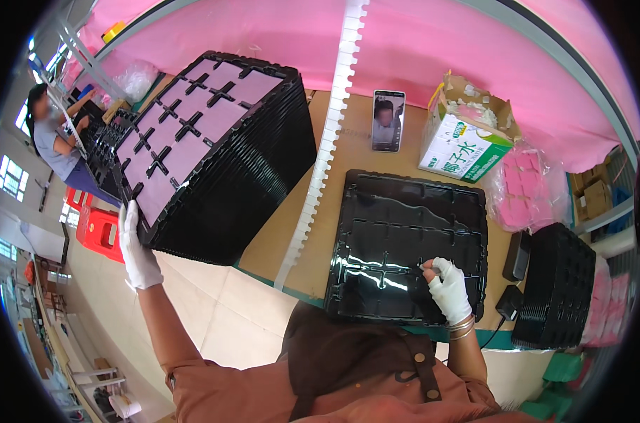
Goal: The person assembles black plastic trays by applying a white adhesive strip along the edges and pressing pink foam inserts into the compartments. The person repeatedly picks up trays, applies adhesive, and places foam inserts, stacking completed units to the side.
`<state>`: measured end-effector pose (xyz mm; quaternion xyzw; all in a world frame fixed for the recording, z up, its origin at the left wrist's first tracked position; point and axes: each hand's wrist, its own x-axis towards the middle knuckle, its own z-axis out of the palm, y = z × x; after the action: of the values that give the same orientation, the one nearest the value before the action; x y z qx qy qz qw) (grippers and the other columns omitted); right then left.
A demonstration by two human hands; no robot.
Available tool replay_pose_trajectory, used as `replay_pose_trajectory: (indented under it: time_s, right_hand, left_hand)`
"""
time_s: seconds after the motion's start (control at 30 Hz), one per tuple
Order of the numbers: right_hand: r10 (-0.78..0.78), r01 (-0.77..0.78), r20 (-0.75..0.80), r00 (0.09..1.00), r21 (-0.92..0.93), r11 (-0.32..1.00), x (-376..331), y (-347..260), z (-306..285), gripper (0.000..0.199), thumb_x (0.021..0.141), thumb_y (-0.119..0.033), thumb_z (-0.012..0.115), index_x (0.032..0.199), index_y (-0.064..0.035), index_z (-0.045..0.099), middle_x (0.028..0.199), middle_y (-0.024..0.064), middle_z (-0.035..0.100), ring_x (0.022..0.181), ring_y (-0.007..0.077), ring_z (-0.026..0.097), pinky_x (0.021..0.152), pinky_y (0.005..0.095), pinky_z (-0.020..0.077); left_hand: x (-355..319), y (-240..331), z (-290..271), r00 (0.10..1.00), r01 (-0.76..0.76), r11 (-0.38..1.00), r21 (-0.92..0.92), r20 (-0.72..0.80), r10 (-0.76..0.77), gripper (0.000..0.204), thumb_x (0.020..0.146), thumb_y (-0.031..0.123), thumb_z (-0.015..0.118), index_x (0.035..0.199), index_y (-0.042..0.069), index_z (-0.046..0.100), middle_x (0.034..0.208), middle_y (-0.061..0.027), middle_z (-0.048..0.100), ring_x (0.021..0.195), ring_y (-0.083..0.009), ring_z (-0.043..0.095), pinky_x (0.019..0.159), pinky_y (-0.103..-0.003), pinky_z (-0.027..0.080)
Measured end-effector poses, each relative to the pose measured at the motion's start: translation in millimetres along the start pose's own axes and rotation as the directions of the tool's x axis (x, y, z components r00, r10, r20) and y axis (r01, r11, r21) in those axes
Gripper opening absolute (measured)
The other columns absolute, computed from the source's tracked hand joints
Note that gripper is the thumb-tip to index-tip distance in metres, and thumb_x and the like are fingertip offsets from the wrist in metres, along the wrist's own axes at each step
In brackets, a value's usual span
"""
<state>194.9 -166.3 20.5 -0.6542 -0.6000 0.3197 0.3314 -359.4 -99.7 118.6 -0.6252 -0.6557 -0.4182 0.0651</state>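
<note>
A tall stack of black plastic trays [263, 169] stands at the left of the table, its top tray filled with pinkish-purple pieces [225, 81] between black cross-shaped ribs. My left hand [141, 254], in a white glove, lies with fingers stretched along the stack's near left corner, touching it. A single shiny black tray [376, 233] lies flat in front of me. Over its lower right part is my right hand [447, 287], in a white glove with bare fingertips. Thumb and fingers are pinched together; whatever they hold, if anything, is too small to make out.
A white notched strip [320, 176] runs between stack and tray. Behind the tray are a phone [388, 121] and an open carton [464, 141]. Bagged pink pieces [523, 185], a black device [517, 255] and more stacked trays [554, 289] stand right. A co-worker [56, 137] works far left.
</note>
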Motion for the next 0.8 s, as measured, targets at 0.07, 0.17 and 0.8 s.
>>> replay_pose_trajectory:
  time_s: [0.07, 0.17, 0.8]
  right_hand:
    - [-0.008, 0.008, -0.02, 1.0, -0.017, 1.0, 0.9, 1.2, 2.3, 0.011, 0.087, -0.002, 0.067, 0.097, 0.0004, 0.065, 0.086, 0.0117, 0.071, 0.078, 0.0206, 0.071, 0.071, 0.0307, 0.0542]
    - [0.064, -0.066, 0.03, 0.997, 0.066, 0.996, 5.2, -3.9, 7.7, 0.009, 0.087, -0.003, 0.067, 0.095, 0.0005, 0.065, 0.086, 0.0116, 0.071, 0.077, 0.0204, 0.071, 0.07, 0.0299, 0.0539]
    - [0.058, -0.23, 0.269, 0.961, 0.67, 0.706, 34.9, -66.2, 106.3, 0.031, 0.095, -0.03, 0.066, 0.109, -0.0024, 0.063, 0.085, 0.0, 0.062, 0.071, 0.0063, 0.054, 0.064, 0.0212, 0.0426]
  left_hand:
    - [-2.0, 71.8, 22.7, 0.819, 0.245, 0.919, -0.31, -0.441, -0.367, 0.044, 0.1, 0.02, 0.051, 0.134, -0.007, 0.048, 0.142, -0.0178, 0.043, 0.123, -0.0261, 0.049, 0.101, -0.038, 0.044]
    - [-42.3, 93.8, 57.6, 0.818, -0.309, 0.89, -0.334, -0.57, 0.069, 0.038, 0.092, 0.02, 0.061, 0.124, 0.0, 0.059, 0.127, -0.0152, 0.056, 0.11, -0.0248, 0.057, 0.091, -0.036, 0.048]
    - [-91.6, 200.0, 187.0, 0.543, 0.832, 0.035, -0.554, 0.8, -0.254, 0.012, 0.094, 0.018, 0.068, 0.094, 0.007, 0.067, 0.067, 0.006, 0.055, 0.053, 0.0003, 0.041, 0.047, -0.019, 0.029]
